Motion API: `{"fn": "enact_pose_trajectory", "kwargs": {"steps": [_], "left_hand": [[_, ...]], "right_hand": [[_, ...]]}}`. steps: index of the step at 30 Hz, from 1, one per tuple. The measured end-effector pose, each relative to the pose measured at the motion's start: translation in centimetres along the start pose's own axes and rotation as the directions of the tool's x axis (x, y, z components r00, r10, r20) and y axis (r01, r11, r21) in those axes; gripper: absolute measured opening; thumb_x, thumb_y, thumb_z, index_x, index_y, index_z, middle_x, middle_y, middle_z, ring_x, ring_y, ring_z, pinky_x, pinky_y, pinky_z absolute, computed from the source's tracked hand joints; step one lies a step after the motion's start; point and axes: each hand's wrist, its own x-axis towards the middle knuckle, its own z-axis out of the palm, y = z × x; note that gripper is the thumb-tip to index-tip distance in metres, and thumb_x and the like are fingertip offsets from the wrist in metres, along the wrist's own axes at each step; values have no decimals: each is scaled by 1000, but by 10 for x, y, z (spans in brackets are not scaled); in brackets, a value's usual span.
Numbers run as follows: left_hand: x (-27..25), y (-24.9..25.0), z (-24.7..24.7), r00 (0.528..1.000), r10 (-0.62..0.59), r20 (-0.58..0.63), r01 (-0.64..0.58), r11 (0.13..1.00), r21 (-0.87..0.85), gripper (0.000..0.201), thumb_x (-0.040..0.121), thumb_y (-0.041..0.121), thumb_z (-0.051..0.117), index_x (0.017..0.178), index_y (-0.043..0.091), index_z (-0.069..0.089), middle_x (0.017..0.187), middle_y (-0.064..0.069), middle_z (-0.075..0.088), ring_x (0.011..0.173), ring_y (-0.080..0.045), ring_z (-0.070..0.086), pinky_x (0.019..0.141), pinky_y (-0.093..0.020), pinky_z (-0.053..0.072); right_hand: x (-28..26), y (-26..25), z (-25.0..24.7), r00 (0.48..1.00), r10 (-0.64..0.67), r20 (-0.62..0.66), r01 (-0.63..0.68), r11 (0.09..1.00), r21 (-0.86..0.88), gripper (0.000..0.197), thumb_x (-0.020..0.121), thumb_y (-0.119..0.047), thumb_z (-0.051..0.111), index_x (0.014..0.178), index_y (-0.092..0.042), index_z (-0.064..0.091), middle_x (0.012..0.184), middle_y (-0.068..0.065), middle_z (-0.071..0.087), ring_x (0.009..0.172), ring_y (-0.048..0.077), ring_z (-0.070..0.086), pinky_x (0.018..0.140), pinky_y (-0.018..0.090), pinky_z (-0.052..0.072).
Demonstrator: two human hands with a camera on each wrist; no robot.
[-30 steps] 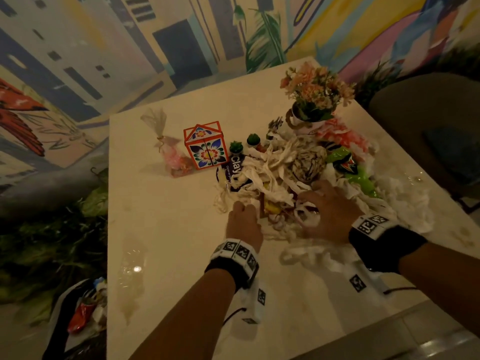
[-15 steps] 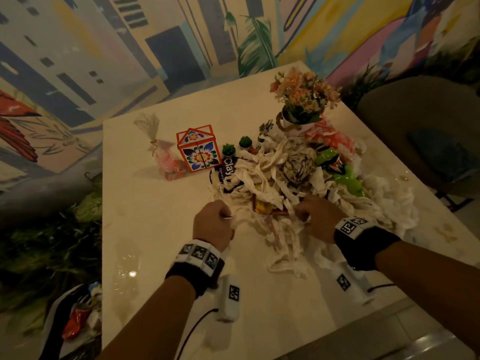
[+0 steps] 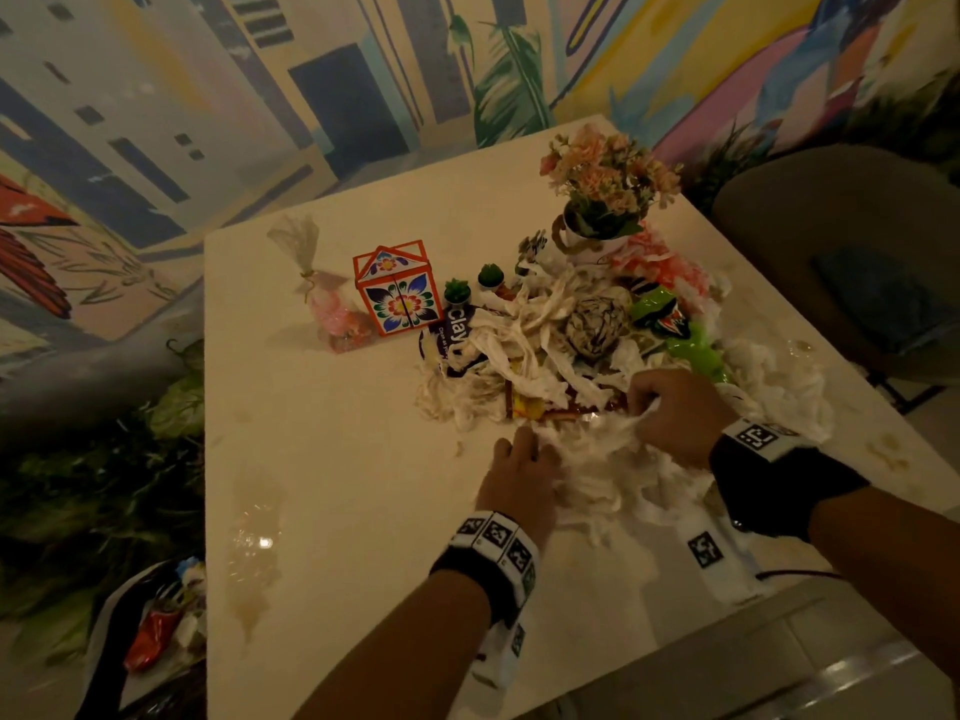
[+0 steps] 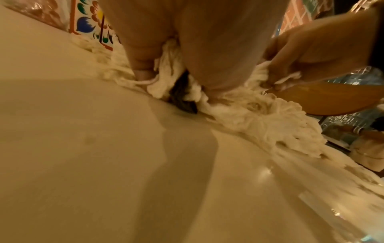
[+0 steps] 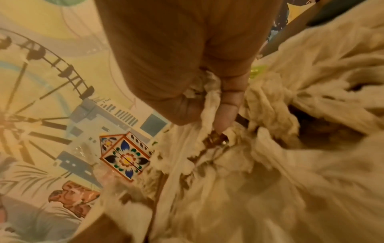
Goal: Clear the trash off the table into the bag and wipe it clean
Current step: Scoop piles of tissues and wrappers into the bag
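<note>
A heap of white shredded paper strips (image 3: 524,350) mixed with wrappers covers the right half of the pale table (image 3: 337,459). My left hand (image 3: 524,454) is at the heap's near edge, thumb and fingers bunching strips (image 4: 259,118) against the tabletop. My right hand (image 3: 649,407) is just to its right, fingers curled round a wad of the same strips (image 5: 290,164). A red and yellow wrapper (image 3: 540,407) lies right above both hands. The trash bag (image 3: 156,626) stands open on the floor at the lower left, with rubbish inside.
A painted gift box (image 3: 397,293), a pink sweet bag (image 3: 327,304), two tiny cactus pots (image 3: 457,291) and a flower pot (image 3: 602,184) stand behind the heap. A green wrapper (image 3: 696,350) lies at its right. A wet patch (image 3: 254,543) shines near the left edge. A chair (image 3: 857,241) stands right.
My left hand has moved right, close to my right hand, and strips have been drawn together into a wad at the near side of the heap.
</note>
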Motion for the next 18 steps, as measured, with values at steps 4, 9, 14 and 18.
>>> {"fn": "enact_pose_trajectory", "kwargs": {"steps": [4,9,14,18], "left_hand": [[6,-20,-3,997,-50,-64,36,978,-206,41,91,12,49,131,8,50,128,-9,43,112,-30,46,100,-37,42],[-4,-40,-34,966,-250,-56,205,884,-420,26,84,9,57,109,2,59,107,-8,58,103,-26,57,80,-24,42],[-25,-48,-100,950,-292,-113,181,807,-563,10,78,8,65,80,15,59,74,-2,60,66,-18,58,60,-21,41],[-33,-54,-148,924,-310,-225,80,730,-679,14,73,5,68,71,16,60,62,1,60,55,-14,55,56,-23,45]], "right_hand": [[-12,-7,-27,991,-59,-117,60,998,-1,15,66,6,62,66,-9,59,74,8,63,69,22,55,61,30,45],[-23,-22,-60,967,-127,-221,137,990,29,17,65,5,64,63,-11,58,67,1,60,64,13,53,55,21,38],[-34,-65,-93,908,-320,-270,355,930,91,18,65,2,66,61,-12,56,63,-1,57,58,9,47,57,22,38],[-31,-99,-111,881,-405,-246,445,885,136,14,64,-3,65,62,-13,56,56,-13,55,53,1,49,52,11,38]]}}
